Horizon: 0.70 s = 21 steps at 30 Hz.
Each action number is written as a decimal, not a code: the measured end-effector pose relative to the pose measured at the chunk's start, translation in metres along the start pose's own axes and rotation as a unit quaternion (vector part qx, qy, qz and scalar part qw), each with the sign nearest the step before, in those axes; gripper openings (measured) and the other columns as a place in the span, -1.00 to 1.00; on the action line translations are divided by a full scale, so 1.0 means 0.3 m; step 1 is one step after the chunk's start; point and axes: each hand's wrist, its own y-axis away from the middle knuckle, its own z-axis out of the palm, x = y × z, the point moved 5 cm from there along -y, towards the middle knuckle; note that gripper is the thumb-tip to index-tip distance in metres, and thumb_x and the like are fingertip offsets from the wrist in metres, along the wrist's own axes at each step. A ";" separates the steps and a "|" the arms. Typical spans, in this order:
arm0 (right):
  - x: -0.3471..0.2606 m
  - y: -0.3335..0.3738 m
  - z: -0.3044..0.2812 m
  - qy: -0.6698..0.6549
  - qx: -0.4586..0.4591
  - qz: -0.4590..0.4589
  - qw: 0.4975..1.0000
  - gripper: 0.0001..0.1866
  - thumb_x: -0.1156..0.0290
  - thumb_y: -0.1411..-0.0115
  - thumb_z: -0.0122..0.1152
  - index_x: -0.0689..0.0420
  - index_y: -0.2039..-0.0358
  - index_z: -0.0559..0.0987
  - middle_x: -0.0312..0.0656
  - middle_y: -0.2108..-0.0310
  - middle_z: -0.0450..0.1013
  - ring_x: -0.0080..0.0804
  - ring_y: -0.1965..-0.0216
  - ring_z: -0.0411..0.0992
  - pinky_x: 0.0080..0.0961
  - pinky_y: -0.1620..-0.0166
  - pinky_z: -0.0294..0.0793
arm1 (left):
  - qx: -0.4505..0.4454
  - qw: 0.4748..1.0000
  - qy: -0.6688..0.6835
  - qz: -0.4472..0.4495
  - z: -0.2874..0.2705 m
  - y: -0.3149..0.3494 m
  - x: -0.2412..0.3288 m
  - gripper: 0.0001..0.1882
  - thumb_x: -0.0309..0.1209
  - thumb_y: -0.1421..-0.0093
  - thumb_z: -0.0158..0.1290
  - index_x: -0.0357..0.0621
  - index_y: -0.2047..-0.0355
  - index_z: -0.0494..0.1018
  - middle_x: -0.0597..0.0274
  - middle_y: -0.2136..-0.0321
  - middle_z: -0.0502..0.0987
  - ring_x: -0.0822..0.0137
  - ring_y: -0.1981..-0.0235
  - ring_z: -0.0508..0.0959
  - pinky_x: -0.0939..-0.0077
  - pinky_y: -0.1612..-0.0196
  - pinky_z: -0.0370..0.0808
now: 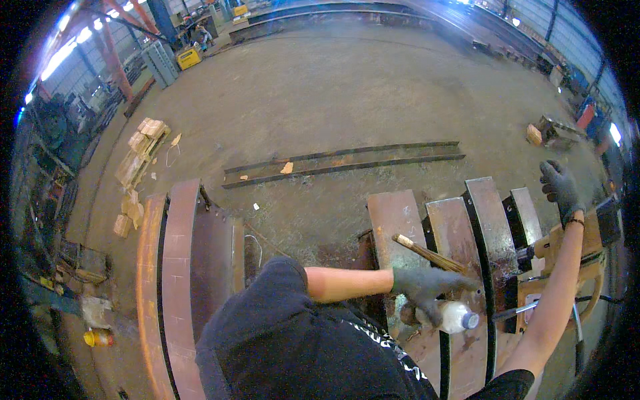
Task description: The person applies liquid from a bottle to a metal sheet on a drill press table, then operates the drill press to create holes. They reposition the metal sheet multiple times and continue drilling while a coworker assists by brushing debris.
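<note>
My left hand (427, 288), in a grey glove, reaches across the steel beams at the lower right. Its fingers stretch out, and its thumb is beside a white bottle (456, 317) with a blue-grey cap; I cannot tell whether they touch. Just beyond that hand, a bundle of thin brown rods (430, 254) lies across the steel. My right hand (562, 189), also gloved, is raised at the far right with its fingers apart and nothing seen in them. Nearest to it is a tan machine (573, 243) with dark parts.
Several rusty steel beams (450, 227) stand side by side under my left hand. More beams (179, 267) run along my left. Dark steel lengths (347, 162) lie on the floor ahead. A pallet (137, 160) with tan blocks is at the left. Black-handled metal tools (520, 310) lie beside the machine.
</note>
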 end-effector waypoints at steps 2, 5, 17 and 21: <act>-0.040 0.026 0.018 0.003 0.029 -0.052 0.998 -0.49 -0.03 -0.34 0.24 0.08 -0.11 0.55 -0.28 0.37 0.49 -0.58 0.49 0.37 -0.57 0.46 0.35 | -0.026 0.999 0.022 -0.033 0.067 0.026 -0.004 0.15 -0.19 0.19 0.53 -0.06 -0.41 0.20 -0.06 -0.20 0.49 -0.02 -0.25 0.47 0.18 -0.29 0.42; -0.125 0.076 0.069 0.124 0.078 -0.165 0.975 -0.49 0.01 -0.34 0.25 0.16 -0.07 0.60 -0.21 0.30 0.57 -0.53 0.42 0.46 -0.52 0.35 0.45 | -0.008 0.995 0.085 -0.052 0.137 0.056 -0.060 0.16 -0.22 0.23 0.54 -0.04 -0.40 0.21 -0.02 -0.17 0.51 0.00 -0.23 0.50 0.16 -0.29 0.43; -0.156 0.131 0.085 0.160 0.019 -0.092 0.983 -0.43 -0.02 -0.34 0.19 0.22 -0.10 0.63 -0.25 0.24 0.62 -0.52 0.32 0.49 -0.45 0.19 0.56 | 0.054 0.890 0.405 -0.202 0.320 -0.115 -0.242 -0.12 0.01 -0.13 0.35 -0.19 -0.31 0.29 0.12 -0.02 0.57 0.24 0.01 0.58 0.30 -0.09 0.53; -0.172 0.115 0.094 0.229 0.048 -0.050 0.971 -0.46 -0.05 -0.36 0.18 0.15 -0.08 0.65 -0.28 0.23 0.62 -0.53 0.31 0.51 -0.48 0.17 0.58 | 0.013 0.710 0.616 -0.340 0.369 -0.131 -0.245 -0.33 0.15 -0.27 0.21 -0.16 -0.08 0.41 0.24 0.31 0.59 0.32 0.40 0.61 0.34 0.26 0.64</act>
